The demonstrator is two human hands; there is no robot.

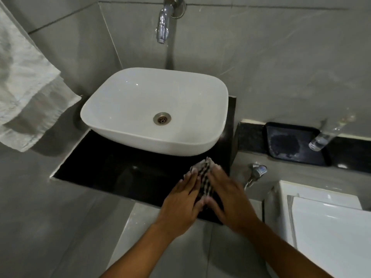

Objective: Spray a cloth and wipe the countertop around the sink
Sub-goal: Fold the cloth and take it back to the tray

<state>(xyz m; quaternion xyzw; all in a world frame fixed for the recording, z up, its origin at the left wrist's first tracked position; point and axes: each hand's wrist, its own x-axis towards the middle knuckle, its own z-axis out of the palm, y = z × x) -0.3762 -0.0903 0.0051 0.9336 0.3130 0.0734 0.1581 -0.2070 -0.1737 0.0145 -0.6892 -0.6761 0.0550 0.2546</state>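
A white basin [128, 101] stands on a black countertop [104, 169]. On the counter's front right part, just before the basin, lies a black-and-white checked cloth [204, 177]. My left hand [180, 201] and my right hand [226, 195] press flat on the cloth from either side, fingers stretched toward the basin. The cloth shows only between and beyond my fingers. A clear spray bottle [329, 133] stands tilted on the lower ledge at the right, apart from both hands.
A chrome tap [164, 21] juts from the wall above the basin. A white towel [26, 87] hangs at the left. A black tray [295, 143] sits on the right ledge, a small chrome valve [257, 173] below it, a white toilet tank [329, 223] at lower right.
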